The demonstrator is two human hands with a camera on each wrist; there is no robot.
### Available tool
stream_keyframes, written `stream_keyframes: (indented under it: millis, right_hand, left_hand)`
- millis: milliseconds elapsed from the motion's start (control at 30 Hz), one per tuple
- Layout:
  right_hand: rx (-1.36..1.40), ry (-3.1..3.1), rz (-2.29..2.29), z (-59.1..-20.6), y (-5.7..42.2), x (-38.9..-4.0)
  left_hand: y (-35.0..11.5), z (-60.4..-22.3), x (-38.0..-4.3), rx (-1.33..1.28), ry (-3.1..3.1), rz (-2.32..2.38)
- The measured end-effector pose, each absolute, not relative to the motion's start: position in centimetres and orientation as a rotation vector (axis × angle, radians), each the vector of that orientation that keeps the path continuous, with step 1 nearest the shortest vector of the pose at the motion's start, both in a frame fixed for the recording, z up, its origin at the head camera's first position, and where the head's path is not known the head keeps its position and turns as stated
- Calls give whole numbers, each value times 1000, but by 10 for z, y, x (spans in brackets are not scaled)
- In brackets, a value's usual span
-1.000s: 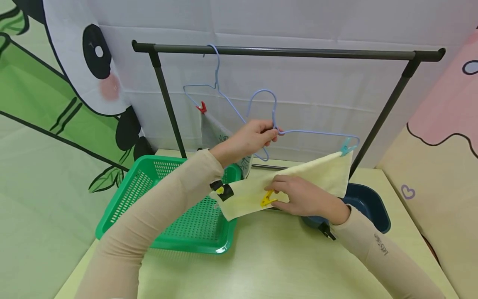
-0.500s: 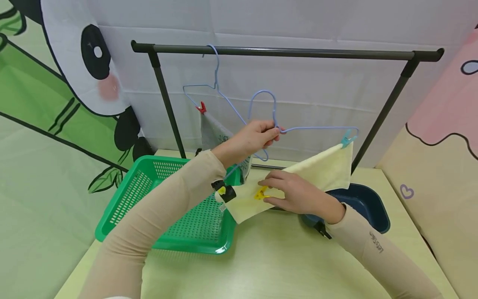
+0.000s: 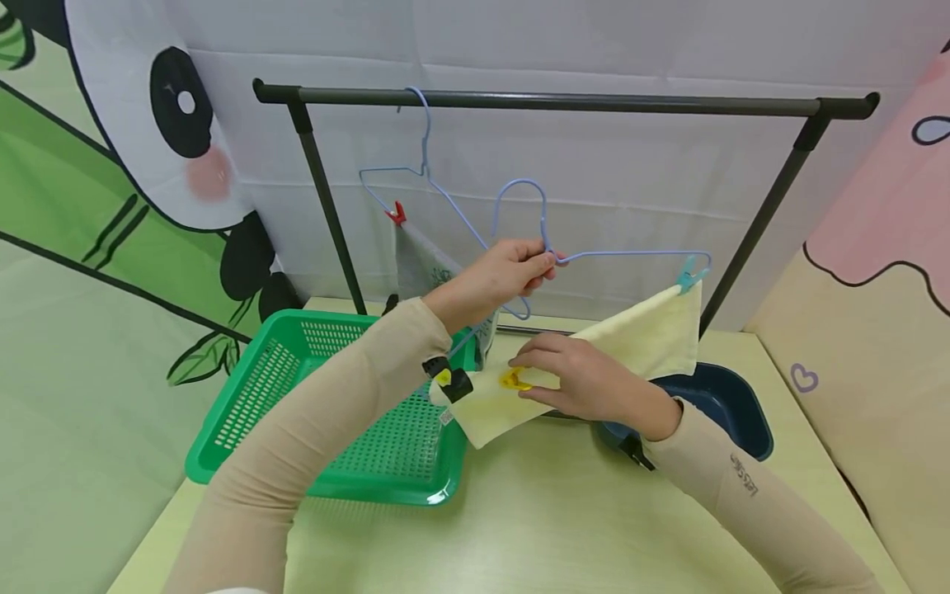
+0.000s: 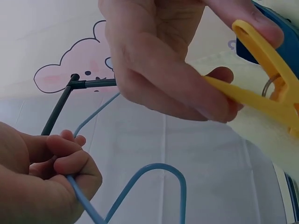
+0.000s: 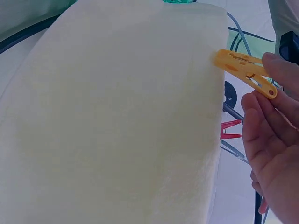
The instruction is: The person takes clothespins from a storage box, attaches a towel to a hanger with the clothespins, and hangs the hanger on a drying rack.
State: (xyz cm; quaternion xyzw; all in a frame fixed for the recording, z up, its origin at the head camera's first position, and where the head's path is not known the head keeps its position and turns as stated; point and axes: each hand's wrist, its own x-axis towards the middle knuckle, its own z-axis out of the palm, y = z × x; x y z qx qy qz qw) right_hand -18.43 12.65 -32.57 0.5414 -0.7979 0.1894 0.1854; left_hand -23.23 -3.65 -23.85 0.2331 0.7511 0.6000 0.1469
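My left hand (image 3: 500,276) grips a light blue wire hanger (image 3: 631,252) just under its hook, in front of the rack. From the hanger's right end, a teal clothespin (image 3: 690,276) holds a pale yellow cloth (image 3: 649,334) that slopes down to the left. My right hand (image 3: 586,384) pinches the handles of a yellow clothespin (image 5: 245,72) between thumb and fingers. In the right wrist view its nose overlaps the cloth's edge. The hanger's left arm is mostly hidden behind my left forearm and the cloth.
A dark rack bar (image 3: 564,103) spans the back. On it hangs another blue hanger (image 3: 425,153), with a red clothespin (image 3: 397,214) holding a grey cloth (image 3: 419,260). A green basket (image 3: 445,487) stands at left, a navy basin (image 3: 735,404) at right, both on the pale table (image 3: 594,528).
My right hand has shifted slightly left and up with the yellow clothespin, along the cloth. The hanger's right end has risen a little. My left hand keeps its grip, nearly still.
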Motion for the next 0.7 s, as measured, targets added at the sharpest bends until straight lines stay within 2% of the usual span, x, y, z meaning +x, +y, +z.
stream_keyframes:
  millis: [700]
  right_hand:
    - [1614,-2194,544,-322,119,-183]
  left_hand:
    - [-34,-238,-231,615,2107,1759]
